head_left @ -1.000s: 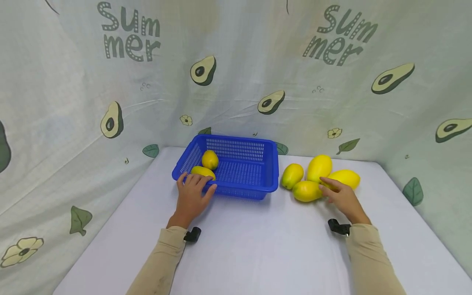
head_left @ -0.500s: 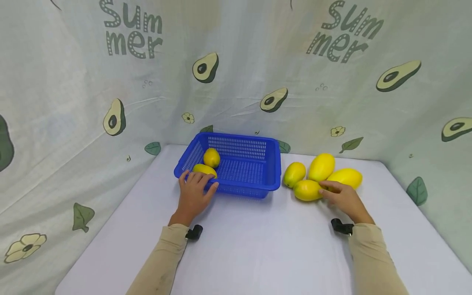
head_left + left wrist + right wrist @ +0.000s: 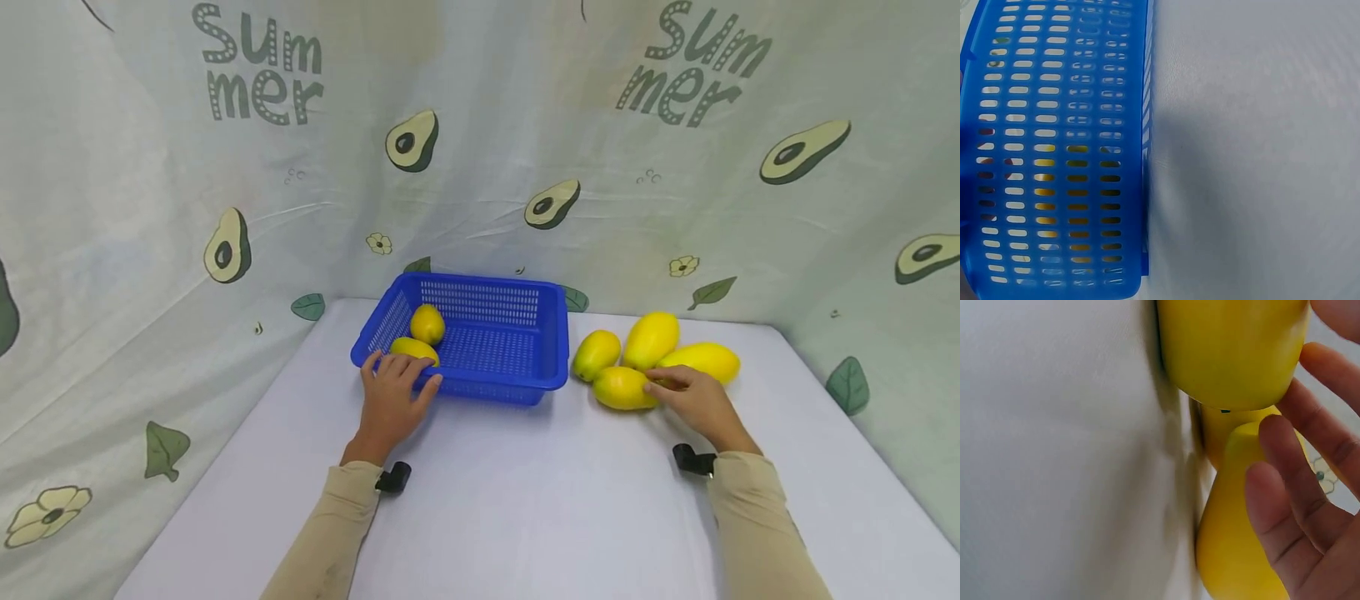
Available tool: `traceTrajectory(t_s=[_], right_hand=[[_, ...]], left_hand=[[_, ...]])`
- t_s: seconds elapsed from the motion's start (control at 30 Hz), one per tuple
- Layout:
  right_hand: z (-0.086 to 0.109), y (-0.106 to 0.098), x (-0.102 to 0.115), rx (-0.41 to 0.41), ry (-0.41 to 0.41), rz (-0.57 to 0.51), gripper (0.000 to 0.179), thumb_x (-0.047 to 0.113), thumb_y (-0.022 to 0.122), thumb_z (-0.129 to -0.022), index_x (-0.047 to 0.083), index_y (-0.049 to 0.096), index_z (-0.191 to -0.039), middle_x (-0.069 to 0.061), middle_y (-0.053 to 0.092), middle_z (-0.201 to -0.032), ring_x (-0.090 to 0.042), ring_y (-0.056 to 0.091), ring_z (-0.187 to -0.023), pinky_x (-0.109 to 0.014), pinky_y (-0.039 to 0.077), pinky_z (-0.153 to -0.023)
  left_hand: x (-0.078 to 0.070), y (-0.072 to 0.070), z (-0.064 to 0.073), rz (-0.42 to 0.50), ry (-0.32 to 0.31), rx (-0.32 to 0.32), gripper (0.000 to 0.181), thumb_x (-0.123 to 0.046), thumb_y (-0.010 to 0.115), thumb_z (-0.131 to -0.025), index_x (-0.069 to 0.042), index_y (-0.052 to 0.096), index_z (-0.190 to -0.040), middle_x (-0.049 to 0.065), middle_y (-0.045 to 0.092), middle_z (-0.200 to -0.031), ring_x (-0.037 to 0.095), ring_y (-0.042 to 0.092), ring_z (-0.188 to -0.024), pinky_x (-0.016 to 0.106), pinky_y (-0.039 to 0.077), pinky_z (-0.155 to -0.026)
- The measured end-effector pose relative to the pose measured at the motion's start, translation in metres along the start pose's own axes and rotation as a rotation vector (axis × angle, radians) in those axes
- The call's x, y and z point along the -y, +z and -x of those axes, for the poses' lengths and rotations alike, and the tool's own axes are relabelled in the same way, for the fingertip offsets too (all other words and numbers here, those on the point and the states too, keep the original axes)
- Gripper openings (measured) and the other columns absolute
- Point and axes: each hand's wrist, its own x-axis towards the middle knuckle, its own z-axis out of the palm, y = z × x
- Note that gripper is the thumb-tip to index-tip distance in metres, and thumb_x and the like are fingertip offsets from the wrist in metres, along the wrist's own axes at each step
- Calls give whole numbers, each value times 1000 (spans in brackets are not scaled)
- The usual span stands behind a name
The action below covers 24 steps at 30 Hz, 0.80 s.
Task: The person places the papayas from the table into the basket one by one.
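A blue plastic basket [image 3: 486, 385] with slotted walls stands at the back of the table. My left hand [image 3: 392, 408] grips its near rim, fingers hooked over the edge and thumb outside. Two yellow mangoes lie inside at the left: an upright-looking one [image 3: 427, 325] and another [image 3: 411, 349] partly hidden behind the fingers. Right of the basket, my right hand [image 3: 696, 402] touches the right end of the front mango [image 3: 621, 388] with loosely bent fingers. In the right wrist view, the fingertips rest against that mango [image 3: 1235, 350], which stays on the table.
Beside the front mango lie a greenish-yellow mango [image 3: 597, 355], a larger one [image 3: 651, 340] behind, and another [image 3: 708, 362] at the right, partly behind my right hand. A printed cloth [image 3: 480, 133] hangs behind the white table [image 3: 540, 500].
My right hand has come slightly left and down, its fingertips now against the front mango. The left hand stays on the basket rim. The head view shifts a little.
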Motion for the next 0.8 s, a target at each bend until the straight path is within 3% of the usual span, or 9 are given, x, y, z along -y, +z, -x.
traceTrajectory(t_s=[0.27, 0.4, 0.8], right_hand=[[-3, 1, 6, -3, -50, 80, 71, 62, 66, -88, 6, 65, -132, -20, 64, -125, -36, 58, -109, -56, 47, -92], [-2, 4, 7, 18, -39, 120, 77, 63, 67, -86, 4, 62, -135, -18, 63, -117, -32, 53, -100, -51, 46, -87], [-2, 7, 7, 21, -61, 153, 87, 65, 69, -84, 1, 54, -141, -25, 56, -130, -37, 50, -108, -61, 40, -98]], left_hand=[[3, 1, 2, -10, -4, -5, 37, -42, 60, -98, -11, 70, -116, 8, 66, -105, 32, 54, -111, 61, 17, -112], [2, 1, 3, -6, -2, 1, 36, -41, 61, -97, -11, 71, -115, 8, 66, -103, 32, 55, -110, 61, 18, -112], [-1, -1, 1, 1, -5, 12, 35, -40, 61, -98, -11, 70, -116, 7, 66, -104, 31, 54, -111, 61, 18, -112]])
